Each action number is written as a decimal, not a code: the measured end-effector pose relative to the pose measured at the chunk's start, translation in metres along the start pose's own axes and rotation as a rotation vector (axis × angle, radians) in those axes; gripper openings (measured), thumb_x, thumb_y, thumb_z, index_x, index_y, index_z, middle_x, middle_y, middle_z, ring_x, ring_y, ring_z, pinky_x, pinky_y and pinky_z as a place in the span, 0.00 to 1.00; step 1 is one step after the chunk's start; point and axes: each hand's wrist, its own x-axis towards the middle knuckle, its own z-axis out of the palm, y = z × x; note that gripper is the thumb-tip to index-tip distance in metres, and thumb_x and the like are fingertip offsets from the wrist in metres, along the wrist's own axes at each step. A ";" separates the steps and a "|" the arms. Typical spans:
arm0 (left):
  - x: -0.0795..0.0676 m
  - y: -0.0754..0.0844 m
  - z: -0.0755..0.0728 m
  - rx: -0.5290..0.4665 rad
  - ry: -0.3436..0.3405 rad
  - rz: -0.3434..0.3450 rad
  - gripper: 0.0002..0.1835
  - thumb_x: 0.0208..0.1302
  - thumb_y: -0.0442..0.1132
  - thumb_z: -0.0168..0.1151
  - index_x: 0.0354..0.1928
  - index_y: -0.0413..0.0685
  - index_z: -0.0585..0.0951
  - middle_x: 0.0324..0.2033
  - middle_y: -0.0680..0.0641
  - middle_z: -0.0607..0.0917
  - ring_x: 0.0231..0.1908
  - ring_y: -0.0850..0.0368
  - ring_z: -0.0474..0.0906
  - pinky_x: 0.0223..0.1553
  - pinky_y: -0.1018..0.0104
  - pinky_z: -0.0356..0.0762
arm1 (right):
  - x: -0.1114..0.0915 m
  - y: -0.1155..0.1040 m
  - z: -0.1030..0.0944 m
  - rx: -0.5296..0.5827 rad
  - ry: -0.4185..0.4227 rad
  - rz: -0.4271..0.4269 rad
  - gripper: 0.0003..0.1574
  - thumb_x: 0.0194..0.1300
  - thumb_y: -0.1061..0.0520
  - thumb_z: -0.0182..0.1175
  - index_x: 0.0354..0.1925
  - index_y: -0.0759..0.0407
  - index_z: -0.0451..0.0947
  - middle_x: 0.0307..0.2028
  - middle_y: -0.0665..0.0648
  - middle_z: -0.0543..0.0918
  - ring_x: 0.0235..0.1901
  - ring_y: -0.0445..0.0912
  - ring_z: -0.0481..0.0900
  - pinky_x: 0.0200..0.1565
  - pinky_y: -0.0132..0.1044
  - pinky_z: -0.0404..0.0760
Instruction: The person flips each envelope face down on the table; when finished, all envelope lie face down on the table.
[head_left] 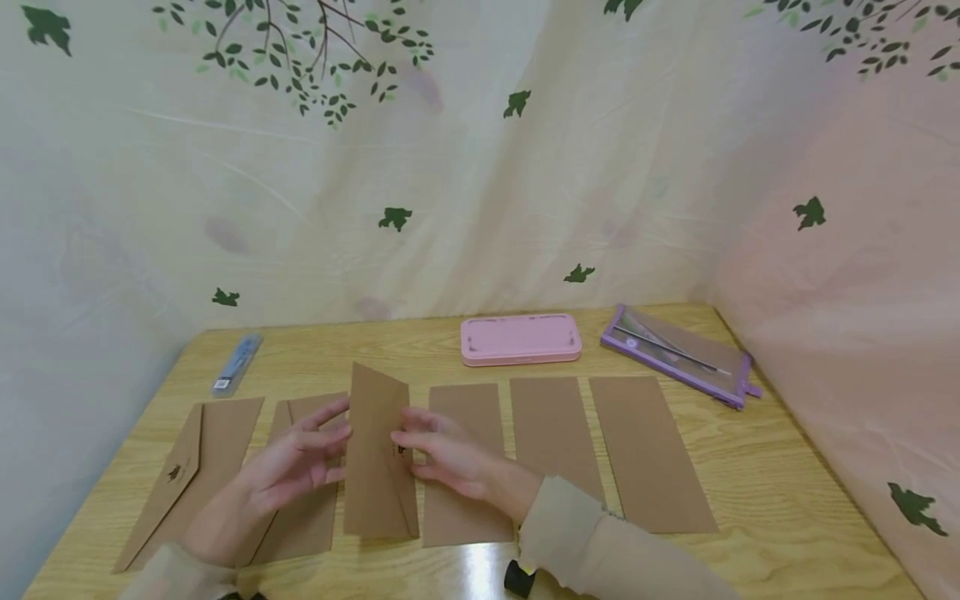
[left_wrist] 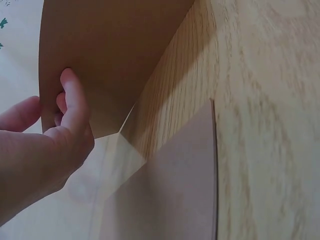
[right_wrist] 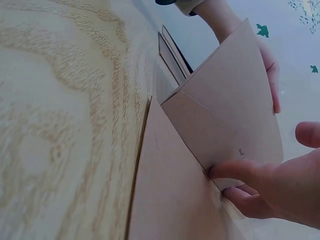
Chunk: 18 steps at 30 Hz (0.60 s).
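Observation:
A brown kraft paper envelope (head_left: 378, 458) stands raised on its side, a small dark print partly showing near its right edge. My left hand (head_left: 300, 458) holds it by the left edge, and some fingertips pass behind the paper. In the left wrist view, the fingers (left_wrist: 75, 100) lie against its broad face, with the thumb at the edge. My right hand (head_left: 457, 458) grips the opposite edge beside the print. From the right wrist, the flap's fold line shows across the envelope (right_wrist: 225, 95), and fingertips (right_wrist: 220, 172) press at its lower edge.
Two brown envelopes with flaps lie at left, one outermost (head_left: 225, 450) and one partly under the left arm (head_left: 307, 517). Three more form a row at right, including the far one (head_left: 652, 458). Behind are a blue packet (head_left: 236, 362), pink case (head_left: 521, 337) and purple-edged pouch (head_left: 675, 354).

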 end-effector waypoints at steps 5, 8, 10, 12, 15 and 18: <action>0.001 -0.001 0.000 0.009 -0.013 0.004 0.38 0.81 0.31 0.41 0.79 0.42 0.32 0.56 0.48 0.80 0.56 0.54 0.77 0.59 0.50 0.77 | 0.000 -0.001 0.002 -0.015 -0.018 0.001 0.42 0.74 0.57 0.58 0.77 0.67 0.52 0.75 0.68 0.57 0.74 0.61 0.55 0.69 0.68 0.56; 0.001 0.000 0.002 0.034 -0.016 -0.003 0.37 0.81 0.32 0.42 0.79 0.42 0.33 0.55 0.48 0.79 0.56 0.54 0.77 0.58 0.50 0.77 | 0.000 -0.003 0.002 -0.019 -0.035 -0.003 0.43 0.74 0.55 0.58 0.78 0.66 0.51 0.74 0.67 0.59 0.73 0.60 0.56 0.68 0.68 0.60; 0.002 0.000 0.004 0.048 -0.021 -0.007 0.36 0.81 0.33 0.43 0.79 0.42 0.35 0.55 0.49 0.80 0.56 0.53 0.77 0.58 0.50 0.77 | 0.000 -0.004 0.002 -0.020 -0.044 -0.006 0.44 0.74 0.54 0.58 0.78 0.65 0.51 0.74 0.67 0.60 0.74 0.60 0.56 0.66 0.68 0.62; 0.003 0.001 0.005 0.056 -0.026 -0.010 0.35 0.81 0.34 0.42 0.79 0.42 0.38 0.56 0.48 0.80 0.57 0.53 0.77 0.58 0.50 0.77 | 0.000 -0.006 0.002 -0.015 -0.053 -0.008 0.45 0.74 0.53 0.59 0.78 0.64 0.50 0.74 0.66 0.59 0.74 0.60 0.56 0.65 0.68 0.65; 0.004 0.001 0.007 0.058 -0.032 -0.016 0.33 0.82 0.35 0.41 0.79 0.42 0.40 0.58 0.48 0.81 0.58 0.52 0.77 0.59 0.49 0.77 | -0.001 -0.008 0.005 -0.009 -0.064 -0.010 0.45 0.75 0.53 0.59 0.79 0.64 0.49 0.75 0.66 0.58 0.73 0.60 0.57 0.63 0.68 0.68; 0.006 0.000 0.008 0.066 -0.028 -0.030 0.33 0.82 0.36 0.41 0.79 0.42 0.40 0.60 0.47 0.79 0.58 0.52 0.76 0.60 0.48 0.76 | -0.001 -0.009 0.007 0.004 -0.072 -0.007 0.45 0.75 0.53 0.59 0.79 0.64 0.49 0.75 0.66 0.58 0.72 0.60 0.60 0.61 0.68 0.70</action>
